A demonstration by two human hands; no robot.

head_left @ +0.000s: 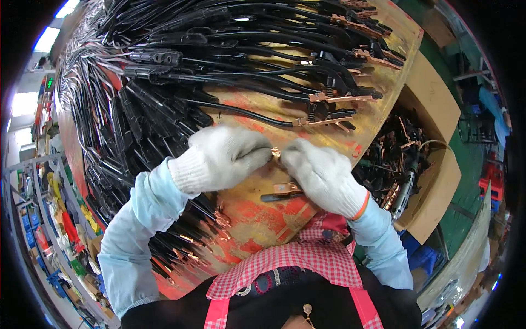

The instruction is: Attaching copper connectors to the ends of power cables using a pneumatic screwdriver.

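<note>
Both hands wear white knitted gloves and meet over the middle of the worn red and yellow table (pixel 263 225). My left hand (pixel 230 157) pinches a small copper-coloured piece (pixel 275 152) at its fingertips. My right hand (pixel 322 174) has its fingers closed at the other side of this piece; the fingertips hide most of it. Just below the hands lies a copper-coloured clamp part (pixel 286 189) with a dark handle. Beyond them, a black cable (pixel 241 111) ends in a copper-jawed clamp (pixel 323 120).
Black cables with clamps (pixel 350 60) crowd the far side of the table. Bundled grey wires (pixel 82 82) and black connectors (pixel 142 115) fill the left. Cable ends with bare copper (pixel 222 218) lie near my left forearm. An open cardboard box (pixel 433 192) of clamp parts stands right.
</note>
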